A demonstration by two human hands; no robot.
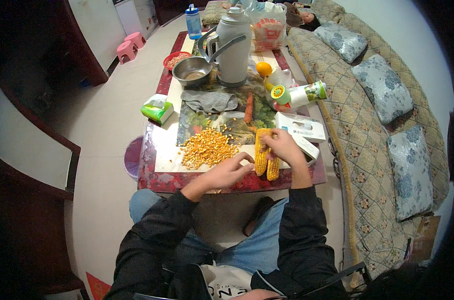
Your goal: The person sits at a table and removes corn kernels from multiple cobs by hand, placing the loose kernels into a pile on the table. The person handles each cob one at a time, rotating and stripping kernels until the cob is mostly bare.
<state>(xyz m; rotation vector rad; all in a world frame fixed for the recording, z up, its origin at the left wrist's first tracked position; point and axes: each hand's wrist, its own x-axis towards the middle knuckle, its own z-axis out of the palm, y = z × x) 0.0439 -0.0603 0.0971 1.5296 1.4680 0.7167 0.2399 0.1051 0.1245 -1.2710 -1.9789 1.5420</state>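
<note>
Two yellow corn cobs full of kernels lie side by side near the table's front edge: a left corn cob (261,159) and a right corn cob (273,169). My right hand (281,146) is over their upper parts, its fingers on the cobs; whether it grips one is hard to tell. My left hand (232,168) is just left of the left cob, thumb and fingers apart, holding nothing. Left of it spreads a pile of loose corn kernels (208,148). Farther back lies a reddish bare corncob (249,108), with a grey cloth (209,101) to its left.
Behind stand a thermos flask (232,48), a steel bowl (192,71), a red bowl of kernels (177,60) and a blue bottle (193,24). A tissue pack (157,110) is left; white boxes (301,126), paper cups (300,96) and an orange (263,69) are right. A person lies on the sofa.
</note>
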